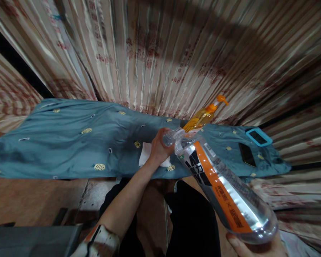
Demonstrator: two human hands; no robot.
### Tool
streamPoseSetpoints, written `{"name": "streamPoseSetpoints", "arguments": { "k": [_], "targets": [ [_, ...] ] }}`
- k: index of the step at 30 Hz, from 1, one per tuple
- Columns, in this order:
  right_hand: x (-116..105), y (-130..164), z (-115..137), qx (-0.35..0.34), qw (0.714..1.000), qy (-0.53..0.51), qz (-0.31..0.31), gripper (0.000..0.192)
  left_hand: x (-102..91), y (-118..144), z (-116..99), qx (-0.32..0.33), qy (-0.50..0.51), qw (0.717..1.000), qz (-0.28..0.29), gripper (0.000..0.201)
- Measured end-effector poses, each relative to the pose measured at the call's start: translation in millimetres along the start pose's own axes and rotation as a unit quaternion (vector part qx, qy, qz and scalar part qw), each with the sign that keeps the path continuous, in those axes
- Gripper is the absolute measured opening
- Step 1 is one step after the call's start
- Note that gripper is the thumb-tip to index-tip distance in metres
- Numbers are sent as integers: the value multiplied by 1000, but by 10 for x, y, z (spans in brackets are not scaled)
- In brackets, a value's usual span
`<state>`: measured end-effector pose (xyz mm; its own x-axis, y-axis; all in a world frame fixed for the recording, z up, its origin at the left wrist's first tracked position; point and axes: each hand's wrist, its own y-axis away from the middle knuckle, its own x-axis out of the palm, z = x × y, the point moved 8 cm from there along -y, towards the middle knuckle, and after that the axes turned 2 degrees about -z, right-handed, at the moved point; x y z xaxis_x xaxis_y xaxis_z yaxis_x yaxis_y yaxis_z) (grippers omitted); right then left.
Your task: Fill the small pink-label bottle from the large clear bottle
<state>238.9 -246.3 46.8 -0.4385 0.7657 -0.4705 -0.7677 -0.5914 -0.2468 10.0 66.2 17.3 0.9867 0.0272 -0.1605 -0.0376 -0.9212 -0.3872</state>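
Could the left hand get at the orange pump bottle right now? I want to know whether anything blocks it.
Probably not at once. The left hand grips the neck of the clear bottle, whose base rests in the right hand. The pump bottle lies just beyond, with open cloth around it, so only that grip hinders.

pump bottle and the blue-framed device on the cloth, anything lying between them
In the head view, only bare teal cloth shows between the orange pump bottle and the blue-framed device. The dark phone lies nearer the camera, off that line.
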Motion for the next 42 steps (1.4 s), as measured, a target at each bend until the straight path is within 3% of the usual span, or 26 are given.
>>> {"name": "streamPoseSetpoints", "arguments": {
  "k": [7,15,25,31,37,42],
  "targets": [
    [37,-18,225,-105,993,58,9,97,-5,1,-8,0,1,1000,2,45],
    [43,-8,119,-15,1000,-6,-5,107,-8,-2,7,-5,7,1000,2,46],
    [83,-12,79,3,999,-31,8,106,-10,-3,-3,-6,-3,1000,-3,44],
    [91,-20,119,-22,1000,-13,9,103,-11,-8,-12,-5,-10,1000,1,44],
    [110,-13,29,32,998,-53,9,110,-10,-7,-3,-9,-12,1000,1,46],
    [136,12,134,32,998,-49,-5,111,-8,-5,5,-9,-12,1000,-2,47]
  ]
}}
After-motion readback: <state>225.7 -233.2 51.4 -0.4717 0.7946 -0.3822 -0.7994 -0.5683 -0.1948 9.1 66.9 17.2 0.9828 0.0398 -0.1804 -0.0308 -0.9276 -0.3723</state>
